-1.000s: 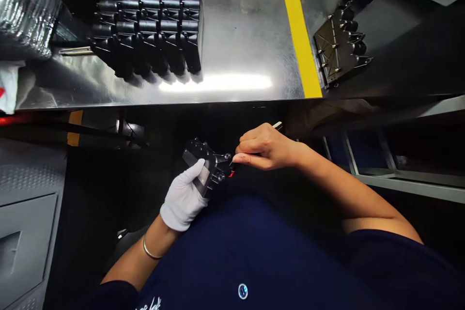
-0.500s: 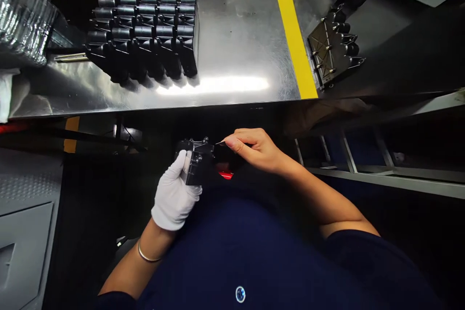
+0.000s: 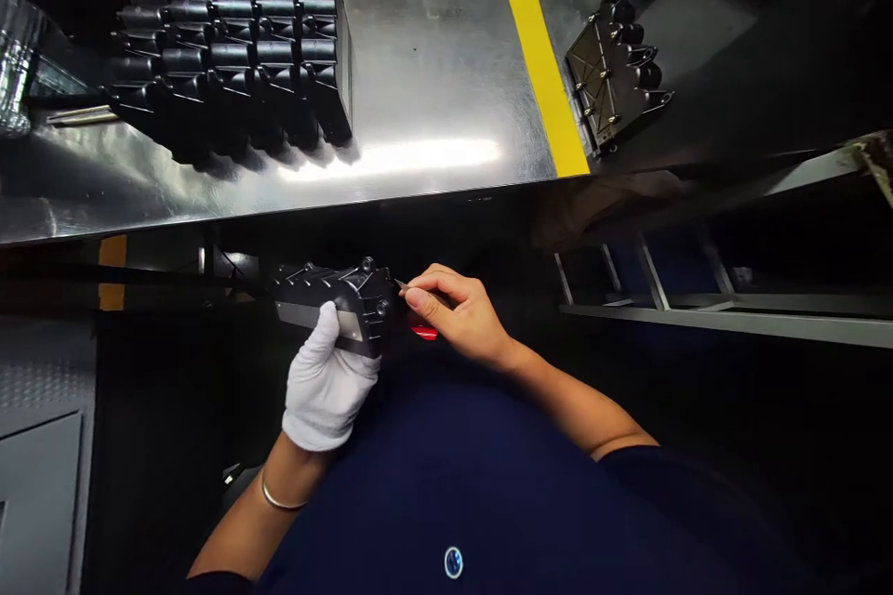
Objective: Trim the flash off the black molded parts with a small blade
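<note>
Black ribbed plastic housing (image 3: 335, 297), gloved left grip (image 3: 327, 381) clenched on it; right grip (image 3: 457, 311) pinching blade (image 3: 400, 284).

A factory workshop with steel workbench (image 3: 433, 46) and yellow tape (image 3: 537, 46).

Gloved left hand (image 3: 326, 381) grips a black molded part (image 3: 327, 297) — bare right hand (image 3: 453, 311) holds a small knife (image 3: 401, 284) at its edge; rows of matching parts (image 3: 230, 56) stand toward the far left of the steel bench (image 3: 446, 65).

The table (image 3: 433, 65) is glossy, scratched brushed steel. The black plastic part (image 3: 335, 297) looks matt; the glove (image 3: 325, 381) is soft white cloth.
</note>
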